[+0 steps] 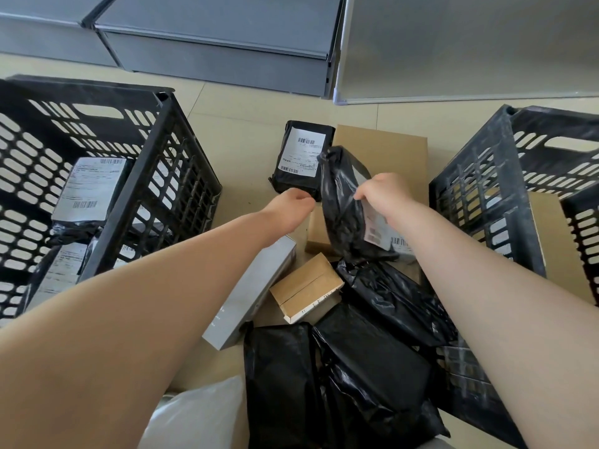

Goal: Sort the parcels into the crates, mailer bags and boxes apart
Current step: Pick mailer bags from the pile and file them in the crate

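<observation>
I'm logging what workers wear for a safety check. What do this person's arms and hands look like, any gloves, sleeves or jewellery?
Both forearms are bare right down to the bottom frame edge: no sleeves show. The left hand and right hand wear no gloves. No watch, bracelet or wristband shows on either wrist, and no rings on the parts of the fingers in view.

You are looking at two black crates, the left crate (136,176) and the right crate (505,202), both showing a pattern of oval slots. The mailer bag (340,215) you are holding is showing glossy black with a white barcoded label. The bag on the floor (301,157) is wearing black with a white label too. The big box (389,147) is showing plain brown, and the long box (256,293) is showing grey.
</observation>
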The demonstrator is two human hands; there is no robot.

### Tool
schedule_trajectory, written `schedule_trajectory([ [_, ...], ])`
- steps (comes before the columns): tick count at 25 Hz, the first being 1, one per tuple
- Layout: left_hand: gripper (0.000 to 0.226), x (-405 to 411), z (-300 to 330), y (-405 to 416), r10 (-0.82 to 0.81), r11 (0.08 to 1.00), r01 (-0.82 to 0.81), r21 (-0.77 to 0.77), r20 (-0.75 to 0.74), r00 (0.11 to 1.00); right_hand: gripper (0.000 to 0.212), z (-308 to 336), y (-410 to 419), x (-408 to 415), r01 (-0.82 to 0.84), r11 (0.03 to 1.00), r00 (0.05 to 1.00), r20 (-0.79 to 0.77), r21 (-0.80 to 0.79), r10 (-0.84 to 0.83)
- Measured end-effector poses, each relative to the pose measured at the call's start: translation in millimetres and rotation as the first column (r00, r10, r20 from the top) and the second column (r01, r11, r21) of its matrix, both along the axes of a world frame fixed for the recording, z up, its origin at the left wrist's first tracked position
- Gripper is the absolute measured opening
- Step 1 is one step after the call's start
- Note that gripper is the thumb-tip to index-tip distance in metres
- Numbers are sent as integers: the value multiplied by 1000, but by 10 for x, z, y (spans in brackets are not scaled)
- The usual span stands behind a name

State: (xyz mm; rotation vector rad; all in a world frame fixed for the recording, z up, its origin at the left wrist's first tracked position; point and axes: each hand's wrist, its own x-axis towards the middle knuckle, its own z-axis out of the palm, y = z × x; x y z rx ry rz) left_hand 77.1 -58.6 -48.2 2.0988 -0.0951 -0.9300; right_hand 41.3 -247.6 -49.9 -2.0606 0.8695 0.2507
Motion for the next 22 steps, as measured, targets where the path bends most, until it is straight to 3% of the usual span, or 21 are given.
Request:
schedule_trajectory([
  [3,68,-70,19,-99,68,993,-87,-77,-219,973,12,60,162,66,194,939,979,6,282,-204],
  [8,127,-93,-9,-183,88,990,-113,-82,-265,960,9,51,358,146,260,850,960,-25,458,-280],
  [11,106,-64,-29,-151,104,985,-133,-108,-237,966,12,59,404,160,262,826,956,-19,500,-292],
  [14,88,-31,-37,-91,121,983,-146,-109,-211,970,9,29,412,161,204,861,972,10,465,-235],
  [17,82,2,-32,-37,168,968,-205,-141,-242,956,17,5,411,142,144,915,984,47,377,-175],
  [20,64,47,-13,48,226,922,-307,-237,-315,922,25,-13,332,84,163,954,977,91,251,-191],
  [22,63,85,-23,115,232,905,-333,-264,-348,908,24,-35,250,24,192,961,973,87,201,-213],
])
